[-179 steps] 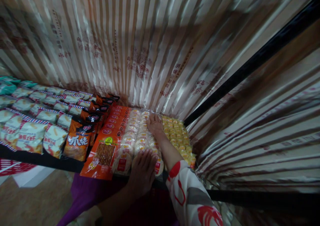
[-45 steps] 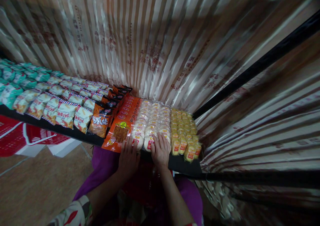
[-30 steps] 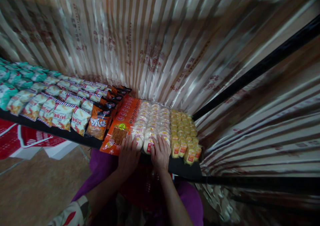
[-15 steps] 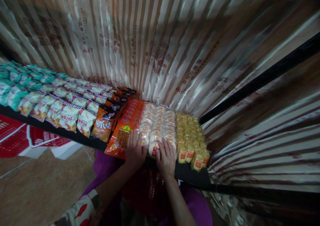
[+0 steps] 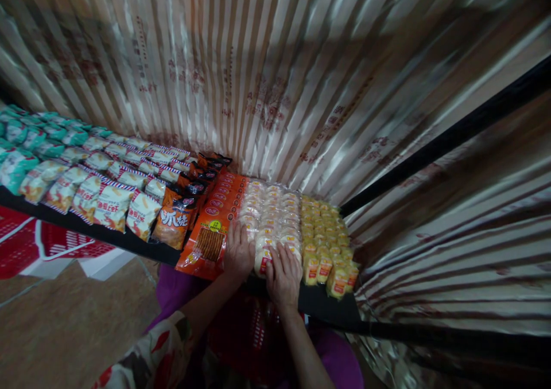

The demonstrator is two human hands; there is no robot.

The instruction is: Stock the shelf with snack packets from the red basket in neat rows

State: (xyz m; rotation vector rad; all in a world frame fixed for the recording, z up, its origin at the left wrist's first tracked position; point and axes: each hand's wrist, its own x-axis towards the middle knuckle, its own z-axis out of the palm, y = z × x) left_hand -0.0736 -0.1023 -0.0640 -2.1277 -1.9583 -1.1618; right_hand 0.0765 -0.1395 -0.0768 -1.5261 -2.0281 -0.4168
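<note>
Rows of round white cakes in clear wrappers (image 5: 267,205) lie on a dark shelf (image 5: 328,303). My left hand (image 5: 239,252) rests on the front of the left row, its fingers stretched forward beside a flat orange snack bag (image 5: 200,248). On the front packets to the right lies my right hand (image 5: 284,274), fingers extended and slightly spread. Neither hand is closed around a packet. The hands hide some of the front cakes. Just right of them stand rows of small yellow wrapped cakes (image 5: 323,228).
Left along the shelf are white snack packets with striped edges (image 5: 112,205), orange-and-black packets (image 5: 173,220) and green packets (image 5: 19,168). Striped curtain (image 5: 267,79) hangs behind. A black pole (image 5: 430,145) slants at right. A red basket (image 5: 60,240) sits below left.
The view has shifted slightly, so the shelf goods appear a little further left and lower. My left hand has moved slightly right relative to the orange bag; my right hand stays on the white cakes.
</note>
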